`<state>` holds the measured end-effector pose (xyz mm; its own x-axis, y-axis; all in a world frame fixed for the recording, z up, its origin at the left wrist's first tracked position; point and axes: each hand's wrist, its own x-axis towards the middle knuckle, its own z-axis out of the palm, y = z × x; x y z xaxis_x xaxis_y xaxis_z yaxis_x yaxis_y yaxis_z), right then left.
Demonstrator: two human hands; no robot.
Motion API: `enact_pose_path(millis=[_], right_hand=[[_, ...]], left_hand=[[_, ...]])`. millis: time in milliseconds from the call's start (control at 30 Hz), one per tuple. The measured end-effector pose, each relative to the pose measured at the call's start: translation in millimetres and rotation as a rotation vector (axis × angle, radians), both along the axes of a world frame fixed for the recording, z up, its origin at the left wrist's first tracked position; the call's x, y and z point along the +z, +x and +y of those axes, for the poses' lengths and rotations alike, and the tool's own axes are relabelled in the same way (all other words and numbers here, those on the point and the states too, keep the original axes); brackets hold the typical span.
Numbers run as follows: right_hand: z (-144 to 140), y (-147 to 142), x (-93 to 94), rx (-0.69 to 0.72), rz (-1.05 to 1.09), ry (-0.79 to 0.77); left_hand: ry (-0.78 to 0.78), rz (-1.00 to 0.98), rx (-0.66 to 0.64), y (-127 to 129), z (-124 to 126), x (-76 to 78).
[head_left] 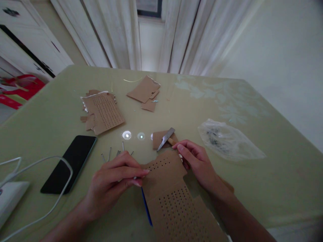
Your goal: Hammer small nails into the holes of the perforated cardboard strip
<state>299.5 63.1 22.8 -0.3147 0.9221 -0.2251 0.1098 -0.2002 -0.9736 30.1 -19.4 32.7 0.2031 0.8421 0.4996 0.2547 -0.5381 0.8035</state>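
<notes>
two hands work over one strip of perforated cardboard (pixel 174 195) that lies on the green table (pixel 252 188) and runs off the bottom edge. the left hand (pixel 114 179) pinches the strip's left edge with thumb and fingers closed; something small and pale shows at the fingertips but is too small to name. the right hand (pixel 198 163) is curled around a wooden handle, gripping one small knife (pixel 166 138) whose blade points up and left over a small cardboard scrap (pixel 161 138). a blue rod (pixel 146 206) pokes out from under the strip, mostly hidden. about six nails (pixel 116 154) lie loose just above the left hand; the exact count is hard to make out. one more perforated sheet (pixel 104 112) lies on scraps farther off, another pile of plain cardboard pieces (pixel 146 92) beyond. one dark phone (pixel 69 164), one clear plastic bag (pixel 228 139) with blurred contents, and a white cable (pixel 45 161) cut off at left.
</notes>
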Motion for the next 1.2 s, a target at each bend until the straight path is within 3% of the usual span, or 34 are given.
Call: enact_pose_path(millis=[333,1200], right_hand=[[-4.0,0.4,0.7,0.069,0.015,-0.016],[-5.3,-2.2,-1.4,0.060,-0.001,0.006]], left_hand=[[-0.007,0.017,0.010,-0.1,-0.9,-1.5],[0.024,0.071,-0.009,-0.2,-3.8,-3.0]])
